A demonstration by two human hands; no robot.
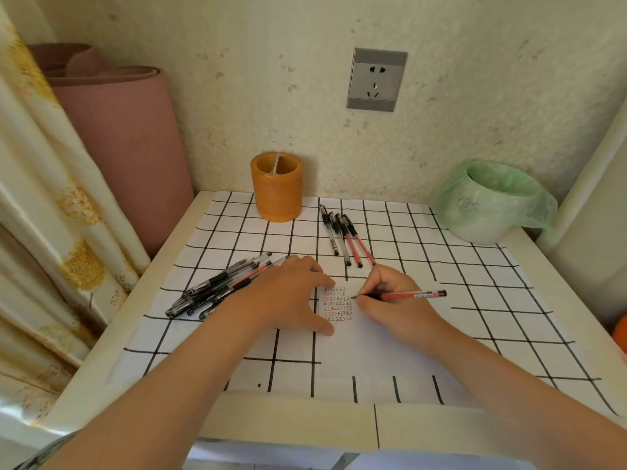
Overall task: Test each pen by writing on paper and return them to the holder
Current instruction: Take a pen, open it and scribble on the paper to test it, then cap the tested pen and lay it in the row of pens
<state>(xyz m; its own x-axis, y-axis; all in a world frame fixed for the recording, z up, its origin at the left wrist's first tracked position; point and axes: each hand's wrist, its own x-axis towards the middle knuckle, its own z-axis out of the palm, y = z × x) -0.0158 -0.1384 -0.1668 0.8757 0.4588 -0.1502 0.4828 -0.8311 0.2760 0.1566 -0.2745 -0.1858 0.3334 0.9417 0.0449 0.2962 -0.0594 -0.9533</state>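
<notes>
A white sheet of paper (369,347) lies on the checked tablecloth, with rows of small red and black marks near its top left. My right hand (390,300) pinches a red pen (414,295) whose tip touches the paper beside the marks. My left hand (288,296) lies flat, fingers spread, pressing the paper's left edge. A pile of several pens (220,288) lies left of that hand. Another group of several pens (344,237) lies side by side behind the paper. The orange cylindrical holder (276,188) stands at the back by the wall.
A small bin lined with a green plastic bag (488,201) stands at the back right. A rolled pink mat (115,137) leans at the left beside a curtain (44,205). A wall socket (376,79) is above the table. Something orange (621,330) shows at the right edge.
</notes>
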